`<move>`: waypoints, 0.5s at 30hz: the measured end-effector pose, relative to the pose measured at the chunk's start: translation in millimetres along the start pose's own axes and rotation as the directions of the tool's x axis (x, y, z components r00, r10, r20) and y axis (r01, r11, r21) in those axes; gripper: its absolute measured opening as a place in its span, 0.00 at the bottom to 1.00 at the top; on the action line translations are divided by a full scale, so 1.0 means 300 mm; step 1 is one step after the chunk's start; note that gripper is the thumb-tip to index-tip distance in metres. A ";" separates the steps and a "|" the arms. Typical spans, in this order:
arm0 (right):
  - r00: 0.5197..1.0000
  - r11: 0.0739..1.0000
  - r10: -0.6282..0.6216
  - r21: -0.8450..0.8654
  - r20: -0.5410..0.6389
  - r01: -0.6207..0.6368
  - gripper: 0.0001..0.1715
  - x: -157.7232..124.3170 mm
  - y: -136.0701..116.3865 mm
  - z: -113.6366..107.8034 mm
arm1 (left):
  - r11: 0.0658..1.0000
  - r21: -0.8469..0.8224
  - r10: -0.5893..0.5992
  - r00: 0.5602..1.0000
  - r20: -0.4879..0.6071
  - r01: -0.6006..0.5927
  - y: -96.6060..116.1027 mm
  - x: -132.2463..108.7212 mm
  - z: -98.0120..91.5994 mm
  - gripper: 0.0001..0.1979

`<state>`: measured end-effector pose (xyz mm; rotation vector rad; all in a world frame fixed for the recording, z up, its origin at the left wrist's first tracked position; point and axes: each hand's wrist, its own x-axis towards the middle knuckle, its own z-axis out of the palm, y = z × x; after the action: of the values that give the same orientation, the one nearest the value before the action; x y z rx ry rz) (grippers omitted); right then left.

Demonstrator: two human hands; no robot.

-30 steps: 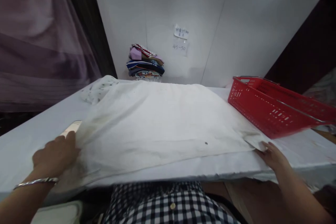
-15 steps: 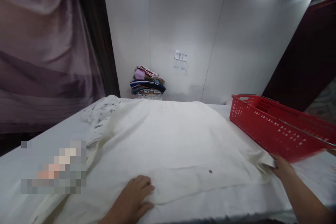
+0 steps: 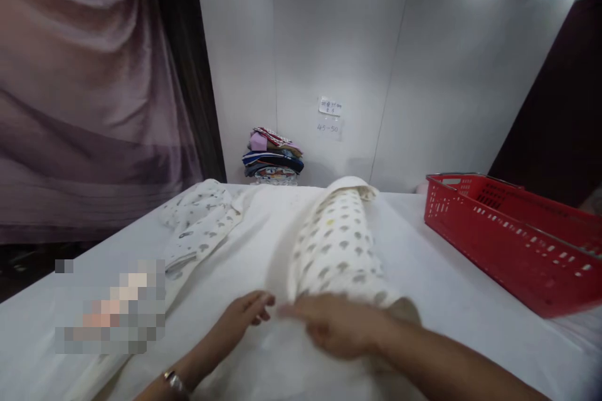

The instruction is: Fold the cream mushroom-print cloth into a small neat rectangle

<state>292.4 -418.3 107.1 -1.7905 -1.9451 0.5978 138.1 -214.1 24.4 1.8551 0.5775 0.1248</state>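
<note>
A cream cloth (image 3: 263,250) lies spread on the white table (image 3: 451,301). Its right part is folded over toward the middle, showing a side printed with grey shapes (image 3: 336,247). My right hand (image 3: 336,326) is blurred and rests on the near end of that fold, fingers pointing left. My left hand (image 3: 244,316) lies flat on the cloth just left of it, fingers stretched out. The cloth's left edge shows a printed patch (image 3: 197,222).
A red plastic basket (image 3: 512,241) stands on the table at the right. A pile of folded colourful clothes (image 3: 273,156) sits at the back against the white wall, under a paper note (image 3: 330,106). A purple curtain (image 3: 84,106) hangs at the left.
My right hand has carried the cloth's right edge over to the middle, turning up the printed side. My left hand stayed near the middle of the cloth.
</note>
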 end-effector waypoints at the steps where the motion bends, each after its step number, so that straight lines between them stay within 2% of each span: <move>1: 0.996 0.997 -0.069 0.024 0.064 0.067 0.35 0.037 -0.015 0.067 | 0.989 -0.138 -0.059 0.997 -0.043 0.053 0.007 0.018 -0.016 0.27; 4: 0.994 0.999 -0.043 0.035 0.105 0.039 0.37 0.091 -0.020 0.194 | 0.901 -0.411 -0.211 0.969 -0.129 0.141 0.005 0.056 -0.053 0.31; 7: 0.995 0.991 -0.008 0.131 0.095 -0.005 0.39 0.116 -0.009 0.219 | 0.882 -0.435 -0.291 0.936 -0.196 0.183 -0.023 0.083 -0.063 0.33; 12: 0.990 0.932 0.018 0.356 0.138 -0.067 0.38 0.196 -0.005 0.216 | 0.940 -0.327 -0.220 0.910 -0.350 0.102 -0.067 0.127 -0.064 0.30; 15: 0.981 0.799 0.099 0.575 0.168 -0.179 0.39 0.256 0.032 0.188 | 0.963 -0.270 -0.146 0.895 -0.422 0.030 -0.087 0.146 -0.075 0.26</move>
<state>261.9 -342.5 57.2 -1.5145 -1.4655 1.2429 159.7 -168.8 0.3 1.5455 0.9124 0.5452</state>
